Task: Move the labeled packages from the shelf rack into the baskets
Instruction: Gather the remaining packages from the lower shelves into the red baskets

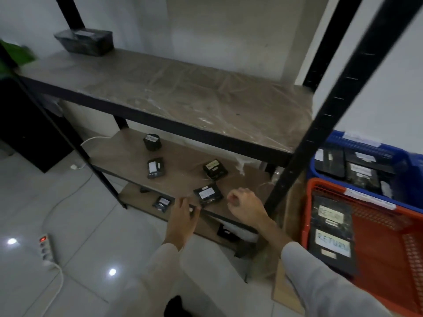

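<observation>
Reaching to the middle shelf's (183, 156) front edge, the left hand (184, 213) curls its fingers over something small and dark; blur hides whether they clamp it. It is probably best to draw it off the edge toward 6 o'clock, pinch it firmly, then carry it toward 3 o'clock. At that hand's 1 o'clock lies the nearest package (207, 194). At the package's 3 o'clock the right hand (240, 203) is a closed fist holding nothing.

Counting: one box (84, 42) on top, four packages on the middle shelf, and one lower package (162, 203). There are two baskets: the blue basket (407, 177) sits at 12 o'clock of the orange basket (306, 213), which holds two RETURN packs (329, 213).
</observation>
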